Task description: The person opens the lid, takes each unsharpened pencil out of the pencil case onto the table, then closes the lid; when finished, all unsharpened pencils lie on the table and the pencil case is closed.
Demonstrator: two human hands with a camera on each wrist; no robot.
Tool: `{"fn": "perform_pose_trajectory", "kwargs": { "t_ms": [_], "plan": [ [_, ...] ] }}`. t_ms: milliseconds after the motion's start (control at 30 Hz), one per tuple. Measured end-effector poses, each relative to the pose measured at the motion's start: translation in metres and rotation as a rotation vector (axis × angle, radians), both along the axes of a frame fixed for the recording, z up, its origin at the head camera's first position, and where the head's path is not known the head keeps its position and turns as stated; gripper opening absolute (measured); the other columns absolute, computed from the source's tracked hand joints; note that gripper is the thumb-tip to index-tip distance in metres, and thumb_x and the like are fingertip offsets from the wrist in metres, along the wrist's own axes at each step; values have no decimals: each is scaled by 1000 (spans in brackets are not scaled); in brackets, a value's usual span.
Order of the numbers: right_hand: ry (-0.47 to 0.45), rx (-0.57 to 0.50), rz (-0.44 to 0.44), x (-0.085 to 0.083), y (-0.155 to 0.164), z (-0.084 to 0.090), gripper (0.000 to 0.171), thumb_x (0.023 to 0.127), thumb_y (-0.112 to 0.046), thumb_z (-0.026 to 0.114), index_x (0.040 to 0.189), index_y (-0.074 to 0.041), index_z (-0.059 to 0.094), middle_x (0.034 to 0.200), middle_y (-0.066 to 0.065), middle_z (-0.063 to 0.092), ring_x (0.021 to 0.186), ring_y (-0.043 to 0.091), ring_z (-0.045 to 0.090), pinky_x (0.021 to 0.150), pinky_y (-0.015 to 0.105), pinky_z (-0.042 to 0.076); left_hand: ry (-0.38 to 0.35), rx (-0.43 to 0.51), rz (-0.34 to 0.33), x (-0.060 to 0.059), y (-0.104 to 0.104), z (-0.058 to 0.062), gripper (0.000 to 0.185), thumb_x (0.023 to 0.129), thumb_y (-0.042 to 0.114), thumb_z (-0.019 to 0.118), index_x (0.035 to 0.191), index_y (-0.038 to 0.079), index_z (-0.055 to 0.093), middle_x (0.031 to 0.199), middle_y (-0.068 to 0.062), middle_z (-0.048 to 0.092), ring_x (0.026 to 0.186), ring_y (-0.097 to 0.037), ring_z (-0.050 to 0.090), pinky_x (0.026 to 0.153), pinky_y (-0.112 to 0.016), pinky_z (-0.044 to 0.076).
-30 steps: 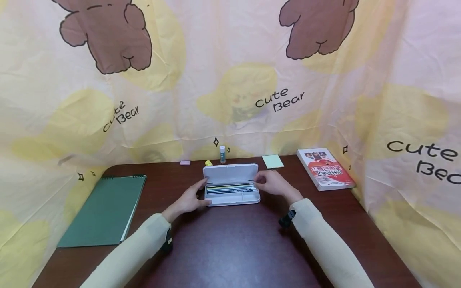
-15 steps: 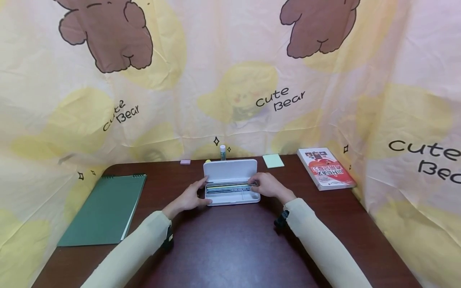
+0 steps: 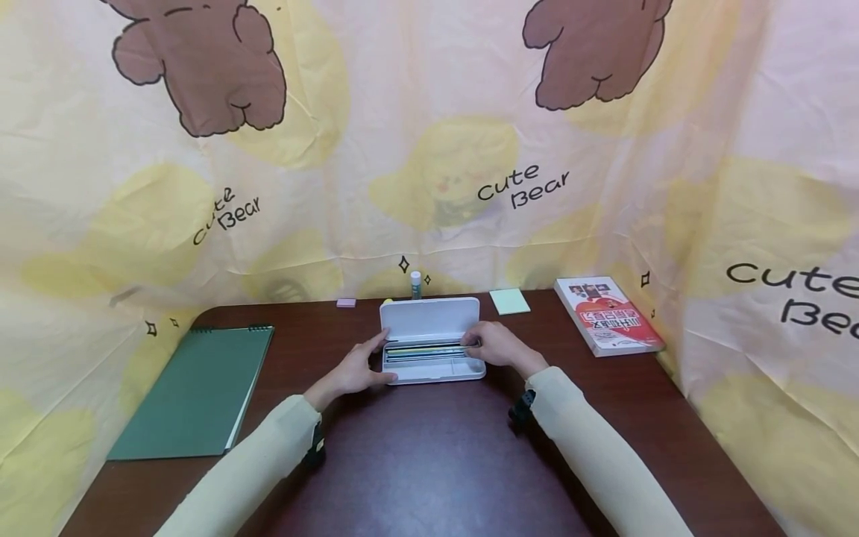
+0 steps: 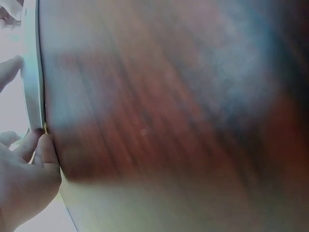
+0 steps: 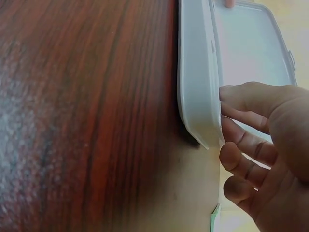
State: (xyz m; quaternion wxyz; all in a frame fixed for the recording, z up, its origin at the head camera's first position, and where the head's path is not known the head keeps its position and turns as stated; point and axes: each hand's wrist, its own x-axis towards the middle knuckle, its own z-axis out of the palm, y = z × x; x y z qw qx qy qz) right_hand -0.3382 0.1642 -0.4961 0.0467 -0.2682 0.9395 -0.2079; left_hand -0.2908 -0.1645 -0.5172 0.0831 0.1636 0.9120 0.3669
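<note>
A white pencil case [image 3: 429, 319] lies on the table with its lid raised at the back. Several pencils [image 3: 423, 350] lie lengthwise in its tray. My left hand [image 3: 350, 371] grips the case's left end, thumb at the front corner and fingers at the back. At the opposite end, my right hand [image 3: 499, 347] reaches into the tray, fingers bent, pinching at the pencils' right ends. In the right wrist view, the white wall of the pencil case [image 5: 198, 72] hides the pencils and part of the fingertips of my right hand [image 5: 285, 130].
A green spiral pad [image 3: 194, 391] lies at the left, a red and white book [image 3: 611, 317] at the right. Along the back edge are a pink eraser [image 3: 346, 303], a glue stick [image 3: 416, 285] and pale green sticky notes [image 3: 510, 300]. A printed curtain surrounds the table.
My right hand has moved slightly left and further into the case, onto the pencils. The lid has tilted up a little more and hides most of a yellow object behind it. My left hand stays put.
</note>
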Motion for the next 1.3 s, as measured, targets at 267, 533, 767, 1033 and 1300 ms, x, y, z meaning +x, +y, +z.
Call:
{"fn": "perform_pose_trajectory", "kwargs": {
  "t_ms": [267, 533, 767, 1033, 1300],
  "plan": [
    [-26, 47, 17, 0, -2, 2, 15, 91, -15, 72, 104, -14, 78, 103, 0, 74, 96, 17, 66, 92, 41, 54, -5, 21, -9, 0, 0, -2, 102, 81, 31, 84, 160, 17, 22, 151, -14, 50, 140, -28, 45, 120, -52, 27],
    [19, 56, 1, 1, -3, 4, 8, 90, -16, 73, 97, -18, 78, 96, -4, 73, 89, 15, 63, 87, 39, 54, -20, 8, -1, -1, -1, -1, 102, 80, 34, 84, 160, 19, 23, 151, -14, 50, 141, -28, 44, 120, -52, 27],
    [30, 23, 6, 3, -2, 6, 5, 89, -15, 74, 93, -17, 76, 92, -5, 72, 83, 13, 62, 82, 37, 53, -26, 21, -3, -2, -3, 0, 102, 80, 34, 84, 160, 19, 23, 149, -13, 52, 138, -28, 46, 120, -52, 28],
    [29, 4, -2, 0, 6, 10, 7, 90, -15, 73, 96, -17, 76, 95, -5, 72, 86, 14, 61, 84, 37, 53, -32, 27, 22, -2, -4, 0, 101, 79, 32, 85, 159, 20, 25, 146, -13, 53, 135, -30, 48, 118, -51, 30],
    [-37, -51, -61, -4, 37, 19, 6, 91, -18, 73, 97, -17, 75, 93, -4, 72, 84, 17, 58, 79, 35, 49, -45, 29, 32, -1, -4, 0, 100, 80, 33, 85, 159, 21, 25, 147, -12, 53, 136, -29, 47, 119, -52, 30]
  ]
}}
